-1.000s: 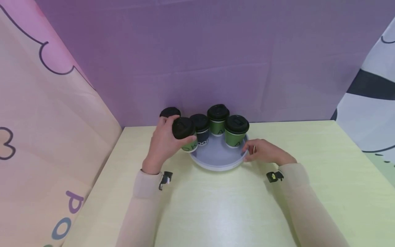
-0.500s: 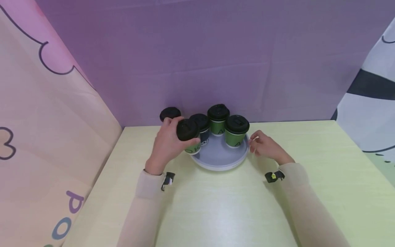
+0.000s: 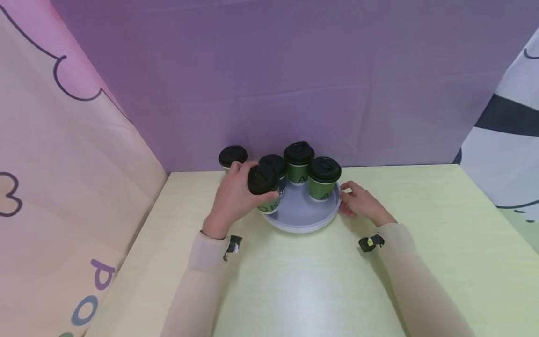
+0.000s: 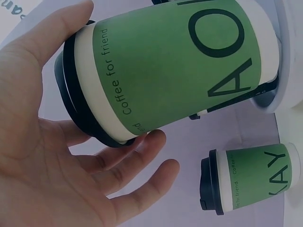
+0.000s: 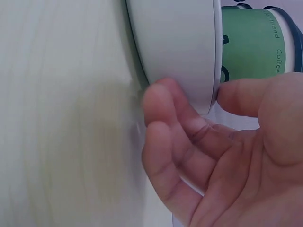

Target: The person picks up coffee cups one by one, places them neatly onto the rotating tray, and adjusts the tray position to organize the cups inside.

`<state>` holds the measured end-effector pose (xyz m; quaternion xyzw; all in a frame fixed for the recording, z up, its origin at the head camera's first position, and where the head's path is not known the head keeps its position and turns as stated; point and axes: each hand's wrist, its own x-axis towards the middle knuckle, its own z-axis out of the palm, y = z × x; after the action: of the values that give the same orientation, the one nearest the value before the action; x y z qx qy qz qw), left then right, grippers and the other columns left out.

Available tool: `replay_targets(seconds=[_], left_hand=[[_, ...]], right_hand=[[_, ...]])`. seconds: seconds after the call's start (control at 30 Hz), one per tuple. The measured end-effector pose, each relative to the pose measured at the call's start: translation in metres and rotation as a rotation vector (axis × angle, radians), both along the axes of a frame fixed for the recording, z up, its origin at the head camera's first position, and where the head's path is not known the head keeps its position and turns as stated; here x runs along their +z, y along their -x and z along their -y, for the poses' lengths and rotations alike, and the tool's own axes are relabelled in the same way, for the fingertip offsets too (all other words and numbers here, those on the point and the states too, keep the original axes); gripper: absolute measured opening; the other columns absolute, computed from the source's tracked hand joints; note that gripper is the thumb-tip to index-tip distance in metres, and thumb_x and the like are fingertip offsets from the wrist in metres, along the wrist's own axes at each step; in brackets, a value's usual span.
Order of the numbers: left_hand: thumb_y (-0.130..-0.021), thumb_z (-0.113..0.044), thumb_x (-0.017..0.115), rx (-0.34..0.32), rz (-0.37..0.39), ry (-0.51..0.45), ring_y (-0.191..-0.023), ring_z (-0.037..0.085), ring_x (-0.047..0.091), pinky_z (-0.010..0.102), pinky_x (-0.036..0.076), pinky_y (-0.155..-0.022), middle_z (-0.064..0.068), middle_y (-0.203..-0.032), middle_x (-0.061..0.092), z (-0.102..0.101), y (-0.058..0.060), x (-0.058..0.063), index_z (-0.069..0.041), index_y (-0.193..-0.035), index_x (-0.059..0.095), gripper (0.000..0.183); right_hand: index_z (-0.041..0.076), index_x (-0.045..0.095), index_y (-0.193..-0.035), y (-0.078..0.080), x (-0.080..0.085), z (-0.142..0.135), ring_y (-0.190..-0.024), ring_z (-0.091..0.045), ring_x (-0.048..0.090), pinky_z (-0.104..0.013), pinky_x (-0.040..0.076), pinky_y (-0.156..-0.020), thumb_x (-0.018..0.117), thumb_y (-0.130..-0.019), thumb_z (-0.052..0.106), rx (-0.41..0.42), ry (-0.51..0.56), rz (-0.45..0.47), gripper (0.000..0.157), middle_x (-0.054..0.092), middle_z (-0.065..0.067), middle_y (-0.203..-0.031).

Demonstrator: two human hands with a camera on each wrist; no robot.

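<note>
My left hand (image 3: 236, 201) grips a green paper coffee cup (image 4: 180, 66) with a black lid, thumb and fingers around its lid end. In the head view this cup (image 3: 269, 206) is over the left front rim of a round pale grey tray (image 3: 299, 217); whether its base touches the tray I cannot tell. At the tray's right edge, my right hand (image 3: 360, 202) pinches the rim, thumb at the top edge and fingers against the outer wall (image 5: 180, 42). On the tray stand two green lidded cups (image 3: 321, 187) (image 3: 297, 173) and a dark blue lidded cup (image 3: 273, 164), partly hidden.
Another green lidded cup (image 4: 260, 175) stands off the tray at the back left, mostly hidden by my left hand in the head view. A purple cloth wall (image 3: 269, 93) rises behind the pale wooden table (image 3: 303, 281). Printed cloths flank both sides.
My left hand has carried the held cup right and slightly nearer, over the tray's edge. My right hand drew slightly off the rim, then came back to it. The other cups stay put.
</note>
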<state>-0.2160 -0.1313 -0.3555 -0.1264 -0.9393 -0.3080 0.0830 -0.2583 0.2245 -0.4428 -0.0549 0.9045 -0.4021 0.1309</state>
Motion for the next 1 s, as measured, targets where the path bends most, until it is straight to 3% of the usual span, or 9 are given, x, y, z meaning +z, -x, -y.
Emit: replay_targets(seconds=[0.43,1.0], left_hand=[[-0.075,-0.060,0.085,-0.020,-0.003,0.003,-0.121,0.037,0.058,0.055,0.051,-0.103,0.020,-0.146,0.045,-0.006,0.003,-0.006,-0.013,-0.152,0.045,0.099],[-0.077,-0.055,0.085,-0.033,-0.041,-0.023,-0.125,0.034,0.056,0.053,0.049,-0.108,0.016,-0.140,0.049,-0.014,0.010,-0.020,-0.013,-0.153,0.045,0.096]], right_hand=[[-0.010,0.028,-0.144,-0.008,0.009,0.004,-0.070,-0.021,0.072,-0.035,0.060,-0.069,0.041,-0.104,0.017,0.058,0.129,0.137,0.050,0.071,-0.018,-0.092],[-0.010,0.023,-0.139,-0.009,0.010,0.008,-0.068,-0.022,0.073,-0.036,0.061,-0.068,0.041,-0.100,0.014,0.075,0.146,0.210,0.049,0.073,-0.016,-0.087]])
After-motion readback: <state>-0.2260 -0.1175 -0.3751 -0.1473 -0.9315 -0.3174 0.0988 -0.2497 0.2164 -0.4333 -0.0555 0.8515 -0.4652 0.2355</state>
